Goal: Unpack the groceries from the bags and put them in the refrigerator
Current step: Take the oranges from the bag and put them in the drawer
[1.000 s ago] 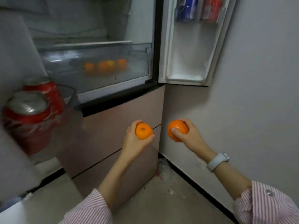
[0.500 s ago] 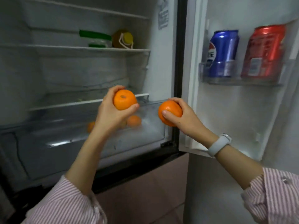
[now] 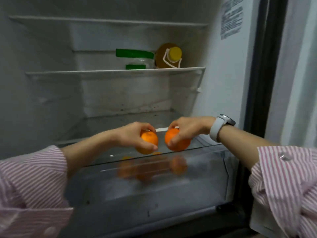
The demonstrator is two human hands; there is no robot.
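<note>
Both hands reach into the open refrigerator, palms down, just above the clear crisper drawer (image 3: 197,179). My left hand (image 3: 135,134) is shut on an orange (image 3: 149,141). My right hand (image 3: 188,129), with a white watch on its wrist, is shut on a second orange (image 3: 178,143) right beside the first. The two fruits are a small gap apart over the drawer's open top. Through the drawer's front wall I see several blurred oranges (image 3: 149,169) lying inside.
A green-lidded clear container (image 3: 137,59) and a yellow-capped bottle (image 3: 169,56) sit at the back of the middle shelf (image 3: 103,73). A bare shelf lies right behind my hands. The fridge's dark door frame (image 3: 264,66) runs down the right.
Both hands rose from low by the fridge's lower doors, moved into the fridge and turned palm-down, bringing the oranges over the drawer. The view moved closer, so the door cans left the frame.
</note>
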